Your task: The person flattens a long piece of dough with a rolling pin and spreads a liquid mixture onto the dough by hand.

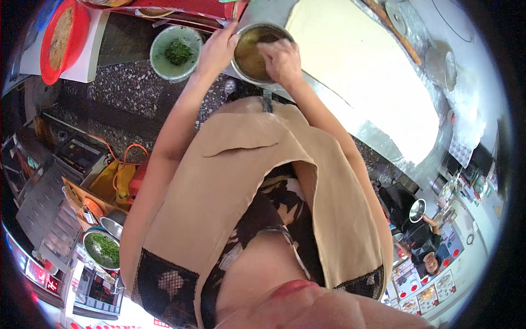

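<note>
1. Beige apron (257,192) fills the near view; both bare forearms run up from it toward the worktop (361,134).
2. Left hand (216,52): fingers curled closed on the left rim of a steel bowl (253,57), gripping it.
3. Right hand (282,60): over the bowl's right side, fingers bent down into it; can't tell if they pinch anything.
4. Steel bowl sits at the worktop's near edge, between the two hands, holding a brownish-yellow oily liquid.
5. Just left of the left fingers: pale green bowl of chopped greens (176,52).
6. Right of the right fingers: large rolled-out dough sheet (367,71) flat on the worktop.
7. Beyond the dough: wooden rolling pin (393,30).
8. Far left: red basin (63,38).
</note>
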The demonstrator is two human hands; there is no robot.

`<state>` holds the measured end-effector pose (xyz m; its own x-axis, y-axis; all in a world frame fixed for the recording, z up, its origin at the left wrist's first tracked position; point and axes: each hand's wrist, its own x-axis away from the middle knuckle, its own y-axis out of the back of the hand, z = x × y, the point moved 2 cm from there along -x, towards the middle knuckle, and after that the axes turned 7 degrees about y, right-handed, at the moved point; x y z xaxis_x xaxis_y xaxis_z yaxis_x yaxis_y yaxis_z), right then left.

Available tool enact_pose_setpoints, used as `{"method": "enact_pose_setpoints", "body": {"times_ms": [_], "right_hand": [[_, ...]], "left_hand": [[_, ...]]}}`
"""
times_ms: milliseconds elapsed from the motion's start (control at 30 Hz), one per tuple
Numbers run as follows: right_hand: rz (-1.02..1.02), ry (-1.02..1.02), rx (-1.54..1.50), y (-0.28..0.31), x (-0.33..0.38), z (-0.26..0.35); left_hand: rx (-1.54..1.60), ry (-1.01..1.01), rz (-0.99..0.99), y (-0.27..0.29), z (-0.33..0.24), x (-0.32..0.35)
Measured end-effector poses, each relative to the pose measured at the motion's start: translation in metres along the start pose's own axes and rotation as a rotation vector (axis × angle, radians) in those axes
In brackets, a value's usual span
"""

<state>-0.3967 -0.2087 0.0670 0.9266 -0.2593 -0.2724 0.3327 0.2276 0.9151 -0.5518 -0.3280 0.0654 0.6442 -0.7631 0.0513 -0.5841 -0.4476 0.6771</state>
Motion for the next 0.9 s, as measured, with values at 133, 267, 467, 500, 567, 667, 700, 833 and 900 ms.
{"method": "enact_pose_setpoints", "body": {"times_ms": [133, 267, 467, 500, 567, 667, 700, 833, 900], "right_hand": [[0.152, -0.074, 0.056, 0.028, 0.006, 0.012], [0.033, -0.055, 0.092, 0.01, 0.008, 0.019], [-0.093, -0.081, 0.117, 0.014, 0.007, 0.015], [-0.061, 0.03, 0.042, 0.008, -0.001, 0.02], [0.064, 0.195, -0.06, 0.009, 0.004, 0.031], [0.078, 0.088, -0.006, 0.027, -0.001, 0.027], [0.077, -0.048, 0.079, 0.03, 0.002, 0.024], [-0.028, 0.108, -0.14, 0.017, -0.006, 0.033], [0.077, 0.109, -0.108, 0.041, -0.004, 0.032]], "left_hand": [[0.306, 0.428, 0.091, 0.001, -0.005, 0.064], [0.895, 0.823, 0.077, -0.036, -0.006, 0.09], [0.868, 0.728, 0.07, -0.03, 0.003, 0.076], [0.833, 0.692, 0.045, -0.026, 0.001, 0.07], [0.729, 0.686, 0.059, -0.033, 0.022, 0.067], [0.427, 0.303, -0.253, -0.024, 0.027, 0.064], [0.43, 0.305, -0.242, -0.023, 0.022, 0.064], [0.364, 0.319, -0.21, -0.009, -0.004, 0.052], [0.346, 0.247, -0.261, 0.001, -0.012, 0.049]]}}
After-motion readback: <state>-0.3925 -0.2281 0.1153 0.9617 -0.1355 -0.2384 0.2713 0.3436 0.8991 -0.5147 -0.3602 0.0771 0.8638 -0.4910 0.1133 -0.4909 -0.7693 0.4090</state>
